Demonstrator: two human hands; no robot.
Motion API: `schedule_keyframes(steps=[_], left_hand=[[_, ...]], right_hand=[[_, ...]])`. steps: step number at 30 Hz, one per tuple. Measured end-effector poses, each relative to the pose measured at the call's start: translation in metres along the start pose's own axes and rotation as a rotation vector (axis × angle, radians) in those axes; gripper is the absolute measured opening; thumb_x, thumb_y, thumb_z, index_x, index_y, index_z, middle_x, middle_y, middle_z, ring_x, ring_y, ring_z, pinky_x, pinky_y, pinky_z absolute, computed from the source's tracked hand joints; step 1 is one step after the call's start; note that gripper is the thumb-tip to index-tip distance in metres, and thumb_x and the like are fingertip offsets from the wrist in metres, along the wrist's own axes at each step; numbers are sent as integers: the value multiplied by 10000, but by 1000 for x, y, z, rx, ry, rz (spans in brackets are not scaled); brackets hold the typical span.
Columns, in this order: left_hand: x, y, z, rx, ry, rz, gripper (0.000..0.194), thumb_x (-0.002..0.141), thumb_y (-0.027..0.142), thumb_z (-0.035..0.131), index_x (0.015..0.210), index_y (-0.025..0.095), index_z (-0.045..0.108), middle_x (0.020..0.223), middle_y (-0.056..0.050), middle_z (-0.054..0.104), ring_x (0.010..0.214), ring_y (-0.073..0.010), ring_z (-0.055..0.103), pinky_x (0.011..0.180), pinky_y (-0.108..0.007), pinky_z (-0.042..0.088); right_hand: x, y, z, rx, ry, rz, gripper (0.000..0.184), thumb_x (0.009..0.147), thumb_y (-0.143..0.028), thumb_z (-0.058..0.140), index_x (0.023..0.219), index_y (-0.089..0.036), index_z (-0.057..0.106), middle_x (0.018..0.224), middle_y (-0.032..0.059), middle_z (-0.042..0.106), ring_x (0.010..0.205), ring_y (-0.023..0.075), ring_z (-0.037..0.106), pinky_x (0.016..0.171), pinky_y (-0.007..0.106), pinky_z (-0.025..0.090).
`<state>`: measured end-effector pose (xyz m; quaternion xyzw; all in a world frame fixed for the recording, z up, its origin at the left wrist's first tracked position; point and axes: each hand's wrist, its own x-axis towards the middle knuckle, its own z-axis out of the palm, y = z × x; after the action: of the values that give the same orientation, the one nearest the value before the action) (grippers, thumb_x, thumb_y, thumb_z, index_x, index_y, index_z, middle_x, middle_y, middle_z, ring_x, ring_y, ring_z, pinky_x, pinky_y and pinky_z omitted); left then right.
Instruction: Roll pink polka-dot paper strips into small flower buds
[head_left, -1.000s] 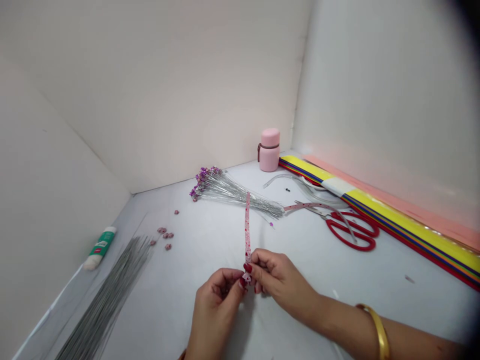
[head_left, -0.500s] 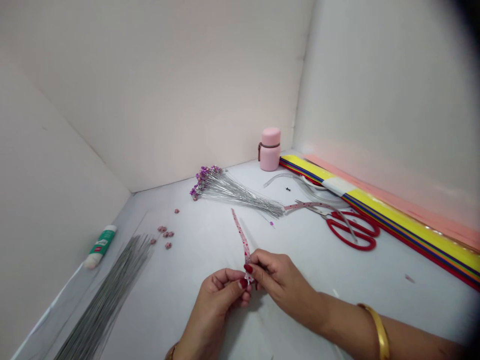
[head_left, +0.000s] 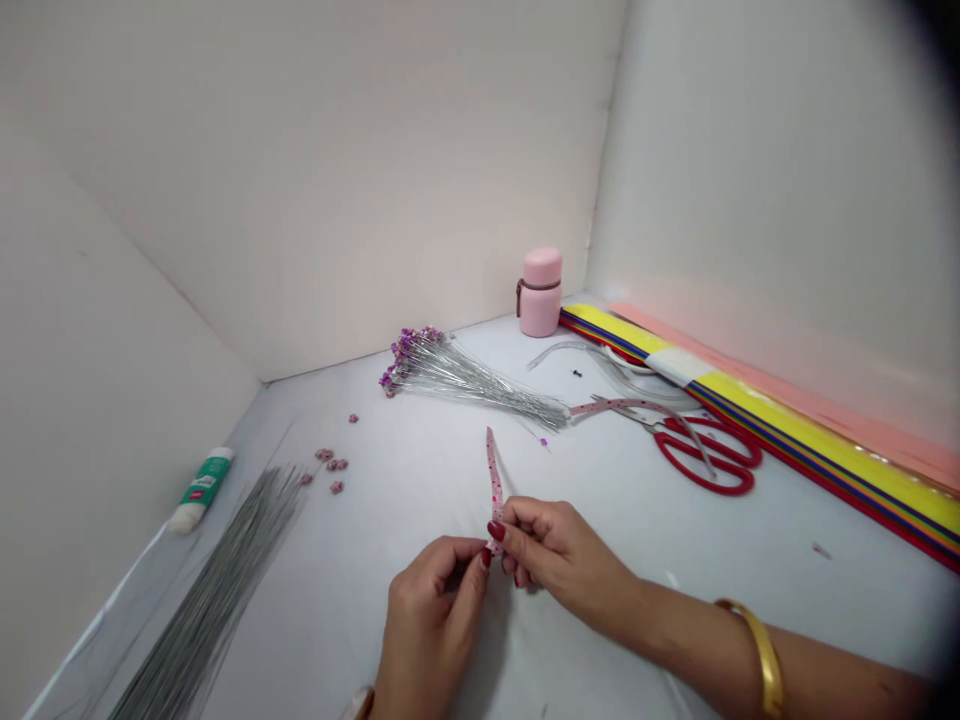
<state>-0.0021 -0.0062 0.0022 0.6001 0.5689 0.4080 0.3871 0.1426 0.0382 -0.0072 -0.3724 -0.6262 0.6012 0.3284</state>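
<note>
While hands point(head_left: 429, 600) point(head_left: 559, 548) pinch ribbon point(head_left: 495, 487), tip point(head_left: 490, 438) juts free; scissors point(head_left: 709, 456) well apart

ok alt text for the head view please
Left hand and right hand pinch a pink ribbon strip over a white table. Around them: wires, star beads, scissors, a glue stick, a pink flask.

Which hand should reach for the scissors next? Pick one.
Probably the right hand: the red-handled scissors lie on its side, nearer to it than to the left hand, though both pinch the pink strip.
</note>
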Motion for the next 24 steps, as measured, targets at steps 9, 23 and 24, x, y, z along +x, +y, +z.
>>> schedule_keyframes(steps=[9,23,24], left_hand=[[6,0,0,-289,-136,-229,166,757,264,535,686,142,624,621,-34,626,559,-120,536,545,-199,416],[-1,0,1,-21,-37,50,156,786,215,483,817,166,628,800,-79,668,720,-172,610,668,-242,479],[-1,1,0,19,-36,87,163,788,200,475,826,167,630,807,-82,667,721,-170,612,668,-239,480]], right_hand=[[0,-3,0,-76,52,-48,324,848,-392,393,628,-172,484,513,-40,462,487,87,443,480,192,346],[0,0,2,85,41,68,318,811,-449,434,667,-168,467,529,-42,478,442,65,435,413,164,340],[0,0,2,95,40,71,321,810,-452,434,665,-168,465,528,-42,477,439,64,433,408,162,337]])
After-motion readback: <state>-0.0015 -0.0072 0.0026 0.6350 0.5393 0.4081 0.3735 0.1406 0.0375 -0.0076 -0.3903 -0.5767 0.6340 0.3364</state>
